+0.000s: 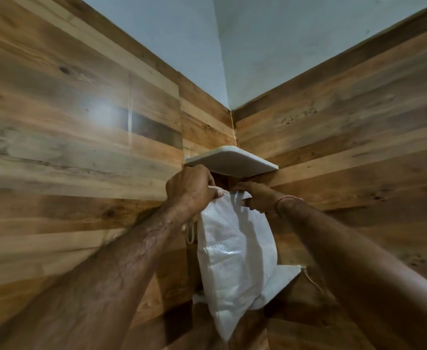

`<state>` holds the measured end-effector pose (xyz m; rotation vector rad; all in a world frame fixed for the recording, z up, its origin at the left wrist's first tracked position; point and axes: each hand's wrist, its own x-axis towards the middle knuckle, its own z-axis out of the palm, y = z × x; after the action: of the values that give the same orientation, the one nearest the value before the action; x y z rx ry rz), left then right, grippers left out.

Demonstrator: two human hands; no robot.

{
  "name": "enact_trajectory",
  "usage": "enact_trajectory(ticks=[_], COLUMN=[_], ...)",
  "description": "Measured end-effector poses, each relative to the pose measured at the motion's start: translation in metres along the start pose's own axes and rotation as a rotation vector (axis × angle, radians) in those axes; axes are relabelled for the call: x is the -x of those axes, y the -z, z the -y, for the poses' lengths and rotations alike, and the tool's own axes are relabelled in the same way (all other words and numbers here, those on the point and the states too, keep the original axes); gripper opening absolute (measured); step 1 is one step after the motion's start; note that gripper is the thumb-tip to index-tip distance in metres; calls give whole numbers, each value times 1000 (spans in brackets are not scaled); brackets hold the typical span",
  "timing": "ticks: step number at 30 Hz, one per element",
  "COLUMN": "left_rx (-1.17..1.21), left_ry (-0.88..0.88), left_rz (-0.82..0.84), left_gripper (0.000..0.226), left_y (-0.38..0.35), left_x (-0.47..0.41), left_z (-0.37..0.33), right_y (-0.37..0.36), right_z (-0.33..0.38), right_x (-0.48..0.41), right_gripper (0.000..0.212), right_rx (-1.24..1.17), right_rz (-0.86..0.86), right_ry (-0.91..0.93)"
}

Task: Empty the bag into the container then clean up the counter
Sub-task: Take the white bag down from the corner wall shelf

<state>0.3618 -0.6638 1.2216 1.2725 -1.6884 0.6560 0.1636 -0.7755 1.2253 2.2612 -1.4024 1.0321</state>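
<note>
A white woven plastic bag (235, 251) hangs down in the wall corner, its lower end drooping over a lower white corner shelf (287, 275). My left hand (191, 189) grips the bag's top left edge with closed fingers. My right hand (258, 198) pinches the top right edge, a red thread around its wrist. Both hands are raised just beneath an upper white corner shelf (230, 161). A thin white cord loop (190, 233) dangles below my left hand. No container or counter is in view.
Wood-pattern tiled walls (81, 122) meet in a corner straight ahead, with pale painted wall (232, 46) above them. The upper shelf juts out directly over my hands, and the lower shelf sits behind the bag's bottom.
</note>
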Motion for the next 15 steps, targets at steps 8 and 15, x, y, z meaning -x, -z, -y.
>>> enact_trajectory(ticks=[8,15], left_rx=[69,170], left_ry=[-42,-91], left_rz=[-96,-156], left_gripper=[23,21], left_y=[5,51], left_x=[15,19], left_z=[10,-19], right_y=[12,91], right_z=[-5,-6], right_x=[12,74], right_gripper=[25,13], right_rx=[68,83], right_rz=[-162,-311], right_ry=[-147,-100])
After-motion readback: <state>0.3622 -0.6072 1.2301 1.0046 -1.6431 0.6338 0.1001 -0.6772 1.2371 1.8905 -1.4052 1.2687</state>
